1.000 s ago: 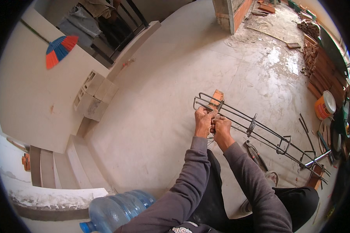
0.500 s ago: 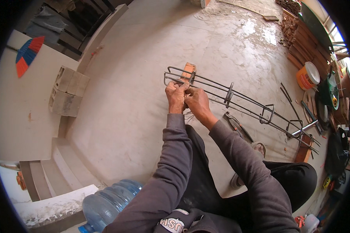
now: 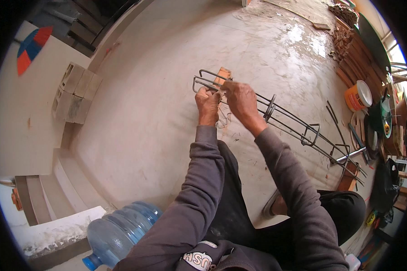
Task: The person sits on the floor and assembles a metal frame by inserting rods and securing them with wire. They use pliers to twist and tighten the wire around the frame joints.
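A long cage of dark steel rebar with square stirrups runs from mid-floor toward the lower right. Its near-left end lies across an orange brick, and another brick is under its far-right end. My left hand is closed at the left end of the cage, thumb and fingers pinched around a bar. Beside it, my right hand is closed over the cage next to the brick, knuckles up; what its fingers hold is hidden. Thin bent wires lie on the floor between my wrists.
A large blue water bottle lies at lower left near steps. Grey hollow blocks stand at left. Along the right are a white-and-orange bucket, stacked tiles, a hammer and loose rods.
My right hand has risen and moved away from my left, up over the cage bars. The pliers seen beside my right forearm earlier no longer show. The view has shifted slightly.
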A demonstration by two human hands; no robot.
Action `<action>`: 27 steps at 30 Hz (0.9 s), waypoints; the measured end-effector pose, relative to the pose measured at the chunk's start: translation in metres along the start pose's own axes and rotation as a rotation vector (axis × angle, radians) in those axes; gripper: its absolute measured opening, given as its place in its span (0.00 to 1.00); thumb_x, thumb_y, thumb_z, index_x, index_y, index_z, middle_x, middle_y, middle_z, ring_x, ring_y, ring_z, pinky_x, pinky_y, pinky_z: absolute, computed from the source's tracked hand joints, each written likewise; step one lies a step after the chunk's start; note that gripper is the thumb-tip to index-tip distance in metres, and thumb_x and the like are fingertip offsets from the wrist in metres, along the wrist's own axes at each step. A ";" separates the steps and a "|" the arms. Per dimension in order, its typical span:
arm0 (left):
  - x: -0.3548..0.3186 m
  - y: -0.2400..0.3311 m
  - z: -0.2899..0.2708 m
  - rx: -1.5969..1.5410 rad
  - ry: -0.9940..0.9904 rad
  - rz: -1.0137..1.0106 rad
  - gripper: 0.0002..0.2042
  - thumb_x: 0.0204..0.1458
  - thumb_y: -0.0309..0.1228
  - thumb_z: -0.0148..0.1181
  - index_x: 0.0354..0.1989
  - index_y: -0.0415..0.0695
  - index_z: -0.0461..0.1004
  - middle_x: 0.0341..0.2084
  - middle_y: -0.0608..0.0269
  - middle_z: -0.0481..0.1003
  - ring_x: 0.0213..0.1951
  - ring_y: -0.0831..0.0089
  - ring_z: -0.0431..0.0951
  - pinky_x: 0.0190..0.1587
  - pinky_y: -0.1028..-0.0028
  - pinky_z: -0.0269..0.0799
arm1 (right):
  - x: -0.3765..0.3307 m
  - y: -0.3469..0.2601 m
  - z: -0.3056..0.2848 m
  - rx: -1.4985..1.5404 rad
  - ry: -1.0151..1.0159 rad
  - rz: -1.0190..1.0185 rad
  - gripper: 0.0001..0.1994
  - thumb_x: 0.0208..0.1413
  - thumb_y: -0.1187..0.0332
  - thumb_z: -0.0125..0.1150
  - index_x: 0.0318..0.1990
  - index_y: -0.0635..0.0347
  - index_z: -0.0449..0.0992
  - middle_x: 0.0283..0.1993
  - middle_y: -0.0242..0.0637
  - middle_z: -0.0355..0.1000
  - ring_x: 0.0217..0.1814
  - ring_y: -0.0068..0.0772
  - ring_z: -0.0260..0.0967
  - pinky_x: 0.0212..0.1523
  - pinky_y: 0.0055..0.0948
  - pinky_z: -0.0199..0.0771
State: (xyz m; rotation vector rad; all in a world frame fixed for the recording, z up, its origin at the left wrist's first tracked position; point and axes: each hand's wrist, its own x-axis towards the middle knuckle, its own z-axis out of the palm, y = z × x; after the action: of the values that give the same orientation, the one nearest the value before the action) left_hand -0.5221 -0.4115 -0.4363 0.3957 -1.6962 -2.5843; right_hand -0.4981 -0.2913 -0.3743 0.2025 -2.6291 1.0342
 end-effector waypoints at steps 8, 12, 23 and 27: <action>0.002 -0.002 0.005 0.007 0.026 0.004 0.13 0.46 0.17 0.66 0.40 0.34 0.72 0.30 0.58 0.78 0.28 0.73 0.79 0.29 0.75 0.75 | 0.061 0.017 -0.006 -0.380 -0.306 -0.493 0.07 0.51 0.70 0.62 0.37 0.48 0.84 0.40 0.35 0.71 0.50 0.36 0.69 0.47 0.32 0.74; -0.002 0.002 0.013 0.090 0.075 -0.011 0.11 0.46 0.16 0.66 0.38 0.35 0.73 0.30 0.58 0.78 0.28 0.73 0.79 0.28 0.75 0.74 | 0.068 0.024 0.003 -0.510 -0.350 -0.600 0.05 0.52 0.68 0.62 0.34 0.47 0.83 0.42 0.32 0.69 0.51 0.32 0.68 0.47 0.28 0.77; -0.004 0.002 0.008 0.131 0.052 0.085 0.12 0.40 0.17 0.66 0.35 0.32 0.74 0.30 0.58 0.78 0.31 0.74 0.77 0.37 0.73 0.74 | 0.081 0.020 0.016 -0.575 -0.400 -0.675 0.04 0.54 0.68 0.61 0.32 0.52 0.80 0.43 0.30 0.68 0.51 0.29 0.68 0.45 0.26 0.78; -0.004 0.002 0.005 0.167 0.048 0.105 0.12 0.40 0.15 0.66 0.34 0.31 0.73 0.30 0.56 0.78 0.31 0.73 0.78 0.37 0.72 0.75 | 0.075 0.022 0.014 -0.560 -0.335 -0.786 0.03 0.52 0.67 0.61 0.31 0.53 0.79 0.44 0.30 0.67 0.52 0.29 0.66 0.46 0.26 0.76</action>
State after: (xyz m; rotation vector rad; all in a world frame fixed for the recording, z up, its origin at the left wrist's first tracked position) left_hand -0.5192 -0.4070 -0.4321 0.3598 -1.8697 -2.3509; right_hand -0.5776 -0.2860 -0.3726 1.2209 -2.5824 -0.0010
